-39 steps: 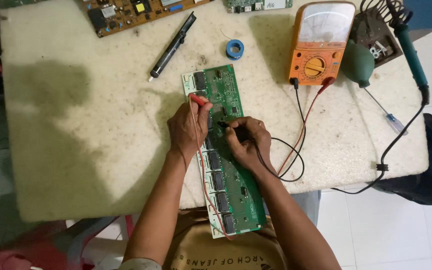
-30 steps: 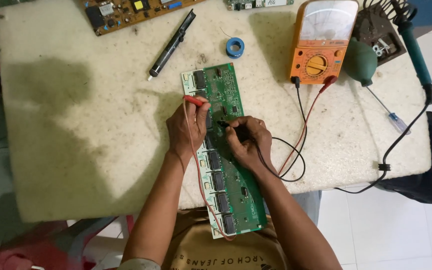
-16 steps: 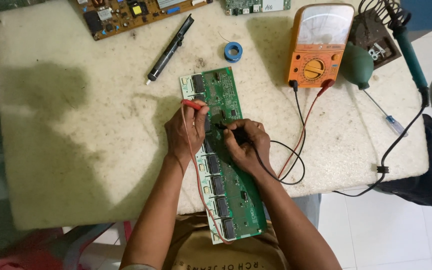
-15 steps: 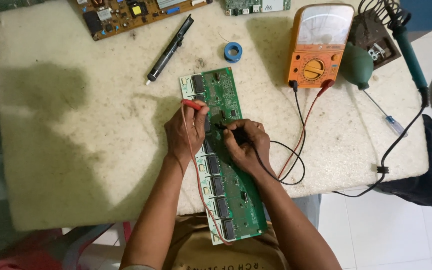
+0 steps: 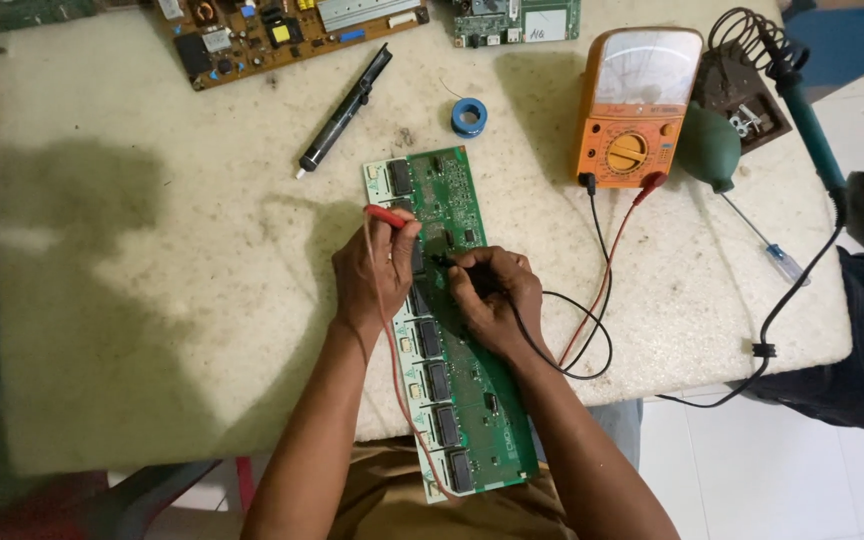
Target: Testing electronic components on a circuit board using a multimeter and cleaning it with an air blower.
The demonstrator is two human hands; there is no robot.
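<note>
A long green circuit board (image 5: 449,190) lies on the white table (image 5: 152,250), its near end hanging over the front edge. My left hand (image 5: 372,275) grips a red test probe (image 5: 384,214) and presses its tip onto the board's left side. My right hand (image 5: 492,295) holds a black test probe (image 5: 444,260) against the board's middle. Red and black leads (image 5: 592,300) run from both probes to an orange analog multimeter (image 5: 637,105) at the back right.
A black desoldering pump (image 5: 344,108), a blue solder roll (image 5: 469,117), a brown circuit board (image 5: 282,30) and a smaller green board (image 5: 517,20) sit at the back. A green blower bulb (image 5: 709,150), a screwdriver (image 5: 764,245) and a soldering iron on its stand (image 5: 752,70) lie right.
Both hands stay on the board with the probes; they have barely shifted. The view has moved slightly.
</note>
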